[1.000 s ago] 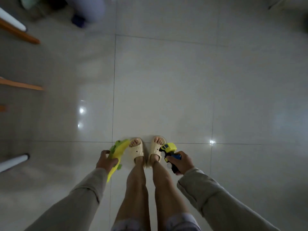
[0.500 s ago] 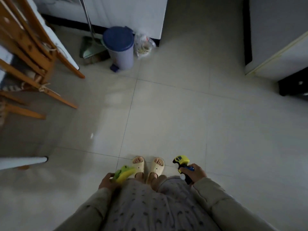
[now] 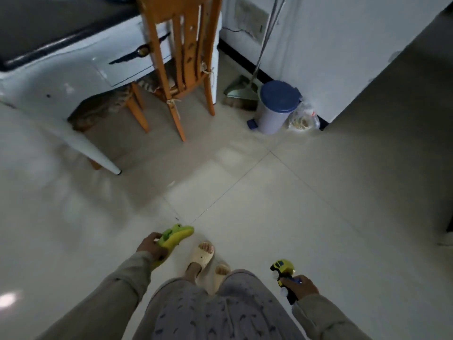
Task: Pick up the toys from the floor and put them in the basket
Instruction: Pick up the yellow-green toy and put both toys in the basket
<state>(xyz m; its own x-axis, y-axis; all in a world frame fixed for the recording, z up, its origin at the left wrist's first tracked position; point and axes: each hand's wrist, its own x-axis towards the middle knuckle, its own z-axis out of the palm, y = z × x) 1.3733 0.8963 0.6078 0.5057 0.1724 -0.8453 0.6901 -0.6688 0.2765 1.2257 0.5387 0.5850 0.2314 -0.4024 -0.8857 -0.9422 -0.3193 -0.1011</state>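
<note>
Both hands are full, so we can carry two toys in one trip. Our left hand (image 3: 152, 246) is wrapped around the green crocodile toy (image 3: 174, 238). Our right hand (image 3: 302, 287) is closed on the yellow toy truck (image 3: 282, 267). We hold them low at our sides. We cannot see the basket, so we must look for it.

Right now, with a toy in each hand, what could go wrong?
1. Both hands are full: the left hand holds the green crocodile toy and the right hand the yellow toy truck, so neither could break a stumble.
2. The tiled floor looks glossy and could be slippery in slides.
3. No basket is in view, so the walk past the chair may continue.
</note>
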